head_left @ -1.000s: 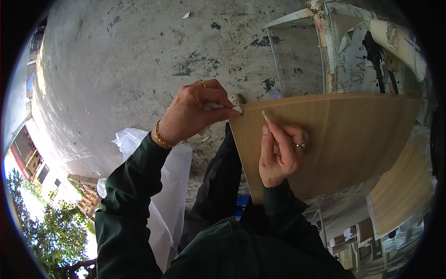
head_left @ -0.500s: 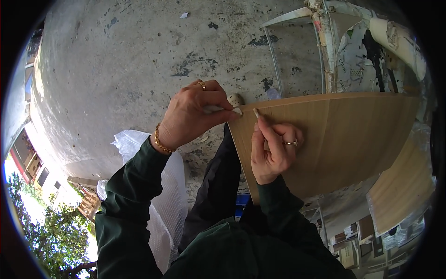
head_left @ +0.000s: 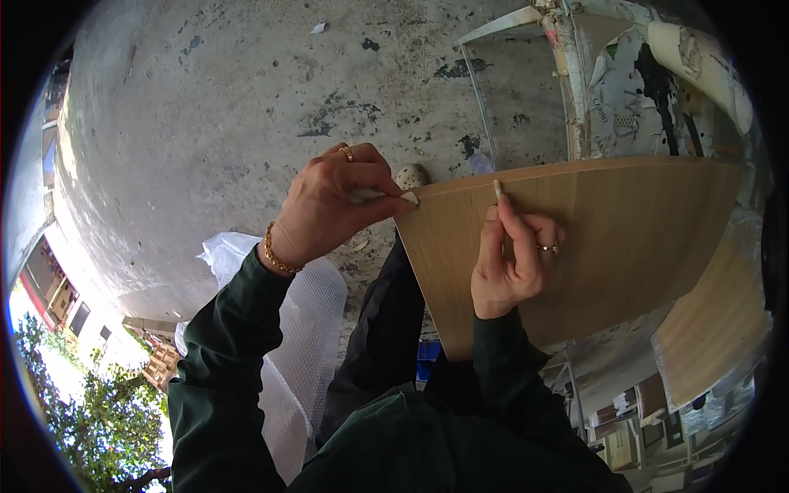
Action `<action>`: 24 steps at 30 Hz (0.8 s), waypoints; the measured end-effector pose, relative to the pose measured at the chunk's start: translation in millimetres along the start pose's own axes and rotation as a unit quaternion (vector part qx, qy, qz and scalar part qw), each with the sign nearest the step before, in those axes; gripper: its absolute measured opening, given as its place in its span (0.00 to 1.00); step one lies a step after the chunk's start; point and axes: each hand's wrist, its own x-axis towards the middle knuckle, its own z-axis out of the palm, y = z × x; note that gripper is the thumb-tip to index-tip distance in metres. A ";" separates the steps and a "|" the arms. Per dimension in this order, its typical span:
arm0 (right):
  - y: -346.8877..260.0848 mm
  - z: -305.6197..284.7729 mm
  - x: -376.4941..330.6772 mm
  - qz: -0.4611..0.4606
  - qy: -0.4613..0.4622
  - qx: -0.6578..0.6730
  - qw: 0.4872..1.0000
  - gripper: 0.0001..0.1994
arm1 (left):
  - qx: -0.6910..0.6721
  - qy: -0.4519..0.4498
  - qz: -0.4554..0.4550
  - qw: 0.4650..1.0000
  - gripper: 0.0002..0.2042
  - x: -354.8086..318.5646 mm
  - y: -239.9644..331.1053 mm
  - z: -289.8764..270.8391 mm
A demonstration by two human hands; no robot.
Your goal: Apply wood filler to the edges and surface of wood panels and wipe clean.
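A wood-grain board (head_left: 608, 238) with a thin, pale edge lies in front of me to the right. At its far left corner my left hand (head_left: 333, 193) is closed in a pinch on a small white piece (head_left: 409, 198), possibly folded cloth or tissue. Most of that piece is hidden by the fingers. Over the board's face, close to the far edge, my right hand (head_left: 518, 259) holds a short pale stick (head_left: 498, 188) between thumb and index finger. Its tip meets the board near that edge; its exact kind is too small to make out.
Bubble wrap (head_left: 308, 329) hangs beside my left leg. A worn frame with pale wrapping (head_left: 579, 90) stands beyond the board. Another wood-grain panel (head_left: 715, 316), partly in clear plastic, is at the right. My speckled shoe (head_left: 412, 175) shows past the corner on the stained concrete floor (head_left: 246, 99).
My right hand has moved right along the board's far edge with the pale stick. My left hand stays pinched at the corner, shifted only slightly left in view.
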 end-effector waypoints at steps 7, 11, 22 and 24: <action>-16.0 3.1 -2.3 -0.034 -0.049 0.014 0.998 0.15 | 0.064 0.022 0.021 0.997 0.06 1.8 10.9 -1.1; -1.3 -14.3 2.4 0.032 -0.012 0.062 0.997 0.12 | 0.082 0.014 0.041 0.996 0.05 11.2 14.6 1.6; 14.7 -42.8 24.5 0.104 0.094 0.118 0.983 0.08 | 0.079 0.047 0.082 0.992 0.06 86.3 63.0 54.0; 13.9 -41.5 24.5 0.112 0.102 0.136 0.979 0.07 | 0.067 0.044 0.065 0.995 0.08 97.5 74.0 61.7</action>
